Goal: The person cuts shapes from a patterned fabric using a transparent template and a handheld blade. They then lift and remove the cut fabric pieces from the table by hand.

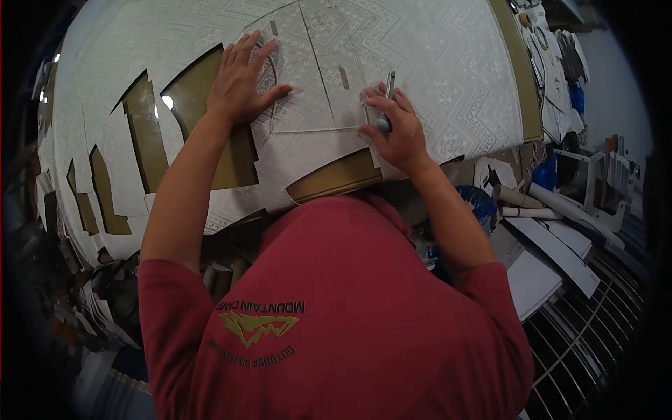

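Observation:
A white sheet with a woven-looking zigzag pattern [434, 63] covers the table. On it lies a clear template [301, 108] with straight lower edges and a dark line down its middle. My left hand [241, 80] rests flat at the template's left edge, fingers stretched and thumb spread. At the template's right edge, my right hand [400, 133] has its fingers curled round a slim silver craft knife [390, 85], its narrow end pointing away from me. The knife's lower part is partly hidden by the fingers.
Openings in the sheet, such as a large cut-out [234, 161] and a curved one [332, 178], bare the brown tabletop. Tools and tape lie along the right edge. Rolls [535, 199], white boards [532, 280] and a wire rack [584, 336] stand lower right.

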`<state>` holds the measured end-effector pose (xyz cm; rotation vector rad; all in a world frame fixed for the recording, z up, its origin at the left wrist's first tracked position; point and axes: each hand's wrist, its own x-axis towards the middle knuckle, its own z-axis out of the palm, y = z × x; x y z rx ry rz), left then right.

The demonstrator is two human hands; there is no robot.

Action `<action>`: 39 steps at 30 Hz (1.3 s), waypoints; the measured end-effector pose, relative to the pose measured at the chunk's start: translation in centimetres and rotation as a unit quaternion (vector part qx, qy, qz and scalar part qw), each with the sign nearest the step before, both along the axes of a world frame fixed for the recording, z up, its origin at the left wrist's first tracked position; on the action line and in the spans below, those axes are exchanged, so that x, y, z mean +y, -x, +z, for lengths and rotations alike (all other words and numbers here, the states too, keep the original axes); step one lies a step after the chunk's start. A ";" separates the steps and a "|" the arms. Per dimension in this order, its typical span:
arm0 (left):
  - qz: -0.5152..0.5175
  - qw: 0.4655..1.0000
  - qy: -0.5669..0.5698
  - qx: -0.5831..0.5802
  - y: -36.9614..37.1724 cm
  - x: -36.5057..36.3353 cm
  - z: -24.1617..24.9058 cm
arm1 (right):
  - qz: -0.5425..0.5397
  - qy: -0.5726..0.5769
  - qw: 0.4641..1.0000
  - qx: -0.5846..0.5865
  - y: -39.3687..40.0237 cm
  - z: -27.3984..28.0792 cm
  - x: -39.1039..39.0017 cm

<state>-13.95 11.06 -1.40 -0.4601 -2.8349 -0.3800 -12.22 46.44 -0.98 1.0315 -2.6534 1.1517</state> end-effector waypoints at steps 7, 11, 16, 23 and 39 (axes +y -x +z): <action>0.000 1.000 -0.009 -0.002 0.2 -0.1 0.1 | 0.007 -0.025 0.999 0.019 0.0 0.4 -0.1; -0.001 1.000 0.004 -0.004 0.1 -0.1 -0.1 | 0.009 -0.031 0.999 0.026 0.0 0.3 -0.2; 0.009 1.000 0.017 -0.017 0.1 0.1 0.3 | 0.003 -0.015 1.000 0.011 0.2 0.1 -0.3; 0.016 0.999 0.023 -0.025 0.1 0.2 0.5 | 0.005 -0.022 1.000 0.015 0.1 0.4 -0.3; 0.002 1.000 0.007 -0.025 0.4 0.2 0.9 | 0.012 -0.008 1.000 0.002 0.1 0.5 -0.7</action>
